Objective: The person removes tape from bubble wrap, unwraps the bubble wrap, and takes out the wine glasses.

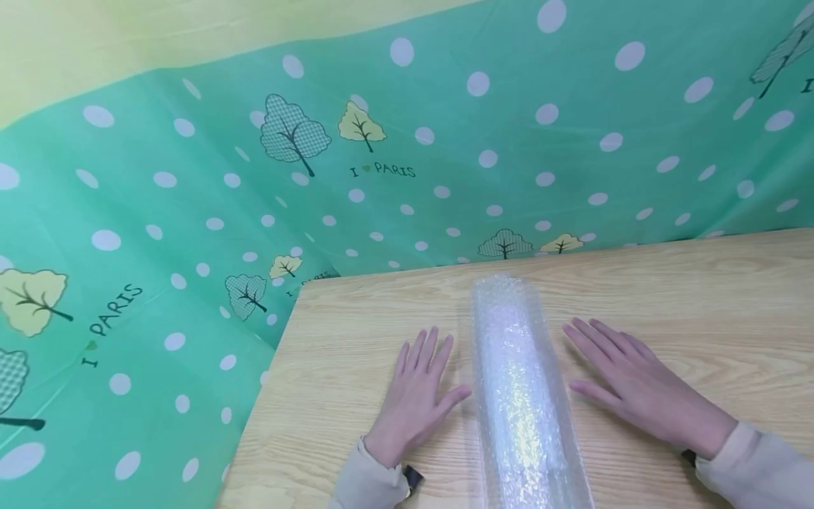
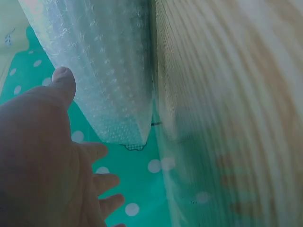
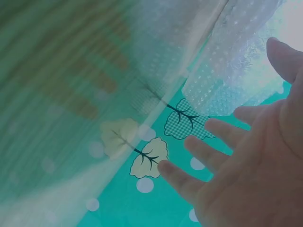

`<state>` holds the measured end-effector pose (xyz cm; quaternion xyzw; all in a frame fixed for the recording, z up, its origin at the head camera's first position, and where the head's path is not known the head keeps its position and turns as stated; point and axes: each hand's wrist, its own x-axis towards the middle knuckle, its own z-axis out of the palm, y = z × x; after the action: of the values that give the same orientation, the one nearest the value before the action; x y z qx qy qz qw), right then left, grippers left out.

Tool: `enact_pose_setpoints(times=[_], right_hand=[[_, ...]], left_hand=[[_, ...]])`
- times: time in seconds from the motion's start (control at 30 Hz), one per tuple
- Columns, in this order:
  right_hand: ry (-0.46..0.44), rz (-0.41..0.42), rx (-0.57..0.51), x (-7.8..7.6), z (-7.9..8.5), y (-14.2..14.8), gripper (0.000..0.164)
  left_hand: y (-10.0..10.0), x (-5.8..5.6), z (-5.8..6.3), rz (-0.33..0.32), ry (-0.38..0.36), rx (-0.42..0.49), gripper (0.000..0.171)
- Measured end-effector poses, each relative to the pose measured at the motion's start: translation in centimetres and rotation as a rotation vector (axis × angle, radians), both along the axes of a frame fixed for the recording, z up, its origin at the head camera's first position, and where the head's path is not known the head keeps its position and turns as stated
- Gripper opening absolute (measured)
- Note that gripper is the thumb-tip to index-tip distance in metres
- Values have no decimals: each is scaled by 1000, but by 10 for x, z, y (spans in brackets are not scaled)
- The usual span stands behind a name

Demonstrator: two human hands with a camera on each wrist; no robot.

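Observation:
A long roll of clear bubble wrap [image 1: 518, 396] lies lengthwise on the table, running from near the back edge out of the bottom of the head view. My left hand [image 1: 416, 403] is to its left, fingers straight and thumb pointing at the roll. On the other side is my right hand [image 1: 642, 382], also with straight fingers, apart from the roll. Neither hand holds anything. The left wrist view shows the bubble wrap [image 2: 109, 61] beyond my left thumb. In the right wrist view the bubble wrap [image 3: 232, 61] appears past my right fingers.
The light wood table [image 1: 343, 332] has its left edge beside the left arm. A green cloth [image 1: 394, 233] with white dots and printed trees hangs behind and to the left of the table.

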<state>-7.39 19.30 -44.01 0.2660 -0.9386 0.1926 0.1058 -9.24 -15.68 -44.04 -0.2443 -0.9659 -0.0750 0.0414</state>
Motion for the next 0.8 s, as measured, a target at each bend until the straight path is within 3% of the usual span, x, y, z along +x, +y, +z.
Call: enact_pose_setpoints(times=[0.33,0.8], right_hand=[[-123,-4,-61,-2,13,-3,72],[-213,0,-102,-7,28,-6,66]], left_hand=[[1,2,1,-18,22,59,77],[7,6,7,0,-29,131,72]])
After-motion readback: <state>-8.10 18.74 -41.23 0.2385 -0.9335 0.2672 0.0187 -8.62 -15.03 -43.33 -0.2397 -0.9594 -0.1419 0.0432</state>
